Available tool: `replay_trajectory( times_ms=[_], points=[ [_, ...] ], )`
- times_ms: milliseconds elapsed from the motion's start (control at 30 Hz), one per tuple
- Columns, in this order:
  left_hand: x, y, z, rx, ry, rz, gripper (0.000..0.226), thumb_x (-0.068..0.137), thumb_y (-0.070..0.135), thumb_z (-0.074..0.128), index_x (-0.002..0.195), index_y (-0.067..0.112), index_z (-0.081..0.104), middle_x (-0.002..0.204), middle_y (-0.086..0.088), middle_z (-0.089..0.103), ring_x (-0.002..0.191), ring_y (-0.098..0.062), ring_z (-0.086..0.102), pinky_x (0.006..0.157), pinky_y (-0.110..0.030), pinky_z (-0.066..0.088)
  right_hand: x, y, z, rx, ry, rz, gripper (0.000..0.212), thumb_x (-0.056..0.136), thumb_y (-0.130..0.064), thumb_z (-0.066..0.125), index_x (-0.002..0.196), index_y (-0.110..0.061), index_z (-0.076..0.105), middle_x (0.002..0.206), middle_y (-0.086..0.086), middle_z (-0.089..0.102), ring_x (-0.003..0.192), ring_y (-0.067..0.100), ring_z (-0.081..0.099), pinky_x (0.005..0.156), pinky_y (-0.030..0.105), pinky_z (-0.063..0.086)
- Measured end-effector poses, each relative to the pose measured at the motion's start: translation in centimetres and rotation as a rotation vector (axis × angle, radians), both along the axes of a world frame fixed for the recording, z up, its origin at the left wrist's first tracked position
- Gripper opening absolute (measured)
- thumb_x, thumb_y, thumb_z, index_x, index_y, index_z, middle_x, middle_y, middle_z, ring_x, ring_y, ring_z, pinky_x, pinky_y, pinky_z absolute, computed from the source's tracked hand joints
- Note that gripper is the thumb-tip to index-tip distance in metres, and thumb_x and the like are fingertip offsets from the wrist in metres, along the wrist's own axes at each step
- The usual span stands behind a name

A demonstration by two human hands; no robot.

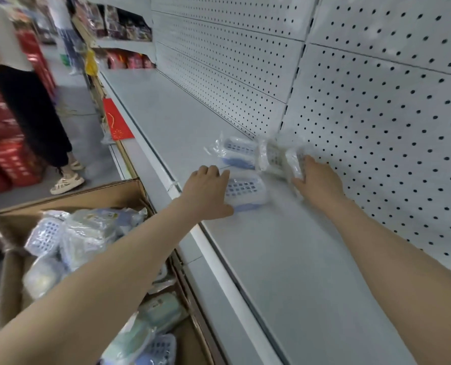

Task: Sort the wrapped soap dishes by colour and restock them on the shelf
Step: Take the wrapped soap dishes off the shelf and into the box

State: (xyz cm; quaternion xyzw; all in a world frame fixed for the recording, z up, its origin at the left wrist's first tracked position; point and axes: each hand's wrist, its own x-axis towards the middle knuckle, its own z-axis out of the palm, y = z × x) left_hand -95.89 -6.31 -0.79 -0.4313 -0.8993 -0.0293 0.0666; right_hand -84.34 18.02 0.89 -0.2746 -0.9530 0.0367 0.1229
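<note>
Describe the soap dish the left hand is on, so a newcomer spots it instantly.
Start at the long grey shelf below the pegboard wall. In the cluster of wrapped dishes there, it is the blue soap dish nearest the front edge, gripped by the left hand. The other blue dish lies behind it, untouched; the pale dishes sit by the right hand.

Clear-wrapped soap dishes (245,191) are white over blue, the shelf (285,259) pale grey, the pegboard (377,114) white with rows of dark holes, the cardboard box (74,196) brown.
</note>
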Motion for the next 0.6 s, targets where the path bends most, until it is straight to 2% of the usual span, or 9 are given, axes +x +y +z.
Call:
replay_trajectory(
  times_ms=[67, 133, 233, 333, 433, 500, 600],
  points=[
    [-0.4, -0.8, 0.1, -0.002, 0.004, -0.007, 0.087, 0.074, 0.064, 0.059, 0.141, 0.013, 0.037, 0.131, -0.012, 0.047, 0.124, -0.032, 0.040, 0.103, -0.037, 0.035, 0.3, -1.0, -0.5, 0.050, 0.006, 0.008, 0.034, 0.090, -0.033, 0.056, 0.113, -0.008, 0.057, 0.090, 0.013, 0.065, 0.083, 0.033, 0.058, 0.060, 0.034, 0.038],
    [-0.3, -0.6, 0.0, 0.006, -0.013, -0.033, 0.094, 0.074, 0.070, 0.059, 0.145, 0.014, 0.035, 0.139, -0.011, 0.043, 0.133, -0.031, 0.036, 0.110, -0.038, 0.030, 1.0, -2.2, -0.2, 0.136, -0.010, 0.019, 0.025, 0.087, -0.033, 0.055, 0.101, -0.012, 0.062, 0.088, 0.009, 0.066, 0.088, 0.031, 0.056, 0.065, 0.035, 0.040],
    [0.2, 0.2, -0.2, -0.012, -0.072, -0.034, 0.092, 0.078, 0.074, 0.055, 0.145, 0.015, 0.032, 0.138, -0.011, 0.048, 0.127, -0.031, 0.045, 0.105, -0.039, 0.036, 2.3, -3.3, 0.5, 0.217, -0.109, 0.059, 0.029, 0.086, -0.047, 0.053, 0.086, -0.021, 0.065, 0.098, 0.005, 0.060, 0.100, 0.029, 0.050, 0.077, 0.036, 0.043],
    [0.8, -0.2, 0.0, 0.008, -0.162, 0.002, 0.089, 0.078, 0.074, 0.048, 0.143, 0.015, 0.034, 0.133, -0.012, 0.049, 0.121, -0.034, 0.047, 0.097, -0.042, 0.042, 3.1, -3.0, -0.1, 0.096, -0.168, 0.042, 0.054, 0.078, -0.067, 0.058, 0.107, -0.021, 0.057, 0.124, 0.005, 0.044, 0.117, 0.029, 0.043, 0.089, 0.043, 0.047],
    [1.8, -1.3, 0.5, 0.019, -0.211, 0.025, 0.106, 0.066, 0.082, 0.037, 0.147, 0.015, 0.030, 0.137, -0.013, 0.046, 0.124, -0.035, 0.044, 0.100, -0.045, 0.044, 3.4, -2.7, -1.0, -0.133, -0.200, -0.043, 0.088, 0.069, -0.071, 0.066, 0.133, -0.017, 0.039, 0.130, 0.010, 0.042, 0.114, 0.031, 0.051, 0.089, 0.043, 0.049],
    [2.5, -2.3, 0.7, 0.037, -0.205, 0.032, 0.110, 0.060, 0.085, 0.031, 0.146, 0.016, 0.031, 0.136, -0.013, 0.046, 0.123, -0.034, 0.044, 0.099, -0.044, 0.044, 3.5, -2.8, -1.7, -0.113, -0.247, -0.044, 0.092, 0.071, -0.069, 0.065, 0.140, -0.019, 0.033, 0.128, 0.013, 0.048, 0.111, 0.032, 0.054, 0.083, 0.038, 0.048],
    [2.5, -4.3, 0.3, 0.078, -0.172, 0.046, 0.088, 0.077, 0.066, 0.054, 0.146, 0.017, 0.032, 0.135, -0.012, 0.046, 0.121, -0.032, 0.044, 0.099, -0.044, 0.044, 3.9, -3.5, -2.1, -0.089, -0.211, -0.062, 0.085, 0.074, -0.063, 0.065, 0.140, -0.020, 0.034, 0.124, 0.015, 0.049, 0.110, 0.035, 0.054, 0.078, 0.036, 0.042]
  ],
)
